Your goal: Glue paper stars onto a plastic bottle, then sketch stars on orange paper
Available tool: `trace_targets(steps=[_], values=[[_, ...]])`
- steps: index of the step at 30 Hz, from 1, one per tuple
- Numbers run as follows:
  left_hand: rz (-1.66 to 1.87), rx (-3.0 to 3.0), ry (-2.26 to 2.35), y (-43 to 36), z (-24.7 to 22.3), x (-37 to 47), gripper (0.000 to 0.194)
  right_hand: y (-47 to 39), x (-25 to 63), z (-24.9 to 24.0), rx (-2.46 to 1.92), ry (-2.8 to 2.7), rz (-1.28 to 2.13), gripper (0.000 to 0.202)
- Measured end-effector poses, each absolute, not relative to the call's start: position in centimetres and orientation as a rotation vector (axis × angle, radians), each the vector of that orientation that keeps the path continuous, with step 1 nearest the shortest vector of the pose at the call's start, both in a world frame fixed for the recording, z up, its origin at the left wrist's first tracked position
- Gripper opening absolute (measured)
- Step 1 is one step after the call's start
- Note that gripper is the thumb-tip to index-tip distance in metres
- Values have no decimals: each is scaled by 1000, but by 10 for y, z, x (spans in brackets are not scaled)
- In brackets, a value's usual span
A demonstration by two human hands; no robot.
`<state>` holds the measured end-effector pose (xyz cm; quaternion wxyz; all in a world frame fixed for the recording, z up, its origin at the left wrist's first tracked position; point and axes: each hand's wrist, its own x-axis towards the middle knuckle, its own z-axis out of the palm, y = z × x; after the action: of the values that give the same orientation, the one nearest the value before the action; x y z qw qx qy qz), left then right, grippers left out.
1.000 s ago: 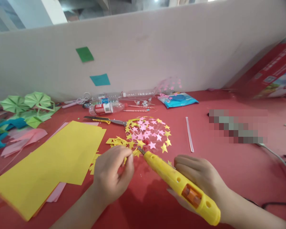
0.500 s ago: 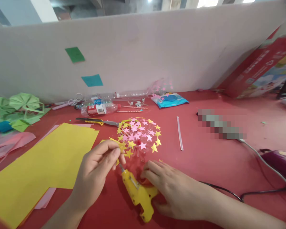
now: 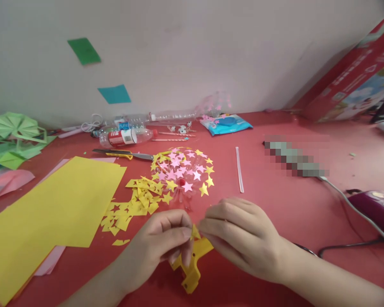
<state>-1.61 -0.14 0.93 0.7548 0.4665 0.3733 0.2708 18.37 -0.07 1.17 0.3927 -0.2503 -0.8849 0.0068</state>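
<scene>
My left hand (image 3: pixel 169 238) pinches a small yellow paper star (image 3: pixel 196 232), partly hidden by the fingers. At its other edge, my right hand (image 3: pixel 240 234) is closed, with fingertips pressed together against the star. Under both hands a yellow glue gun (image 3: pixel 192 275) lies on the red table, its front end covered by my left hand. Just beyond is a clear plastic piece, round and spread out, covered with pink stars (image 3: pixel 180 172) and edged by yellow stars (image 3: pixel 204 189). Yellow paper scraps (image 3: pixel 141 198) with star-shaped holes lie beside it.
Yellow paper sheets (image 3: pixel 60 200) lie at left. Behind are a utility knife (image 3: pixel 118 154), a plastic bottle (image 3: pixel 128 137) and a blue wipes pack (image 3: pixel 228 124). A clear glue stick (image 3: pixel 240 169) lies right of the stars. A white cable (image 3: pixel 355 204) runs along the right side.
My right hand has come up off the glue gun to meet my left hand. My left hand has moved right and nearer, uncovering the yellow scraps. The view has tilted down.
</scene>
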Motion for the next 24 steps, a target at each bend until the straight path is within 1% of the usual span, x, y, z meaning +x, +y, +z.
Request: trace_targets(steps=[4,8,12,14,17,20,24], values=[[571,1047,818,0,10,-15,21,0,183,13,-656,-2265,19,16],[549,1118,864,-1,14,-15,21,1,182,10,-645,-2276,42,11],[547,1346,968,-4,15,-18,25,-1,182,11,-627,-2264,22,13],[639,1604,1048,-5,13,-21,25,0,184,13,-647,-2230,16,14],[950,2154,1166,-3,10,-25,13,3,187,17,-733,-2159,21,13],[1195,2594,1260,2,10,-25,18,8,188,17,-820,-2117,39,12],[1276,2775,1413,9,9,-21,21,10,183,15,-827,-2111,91,13]])
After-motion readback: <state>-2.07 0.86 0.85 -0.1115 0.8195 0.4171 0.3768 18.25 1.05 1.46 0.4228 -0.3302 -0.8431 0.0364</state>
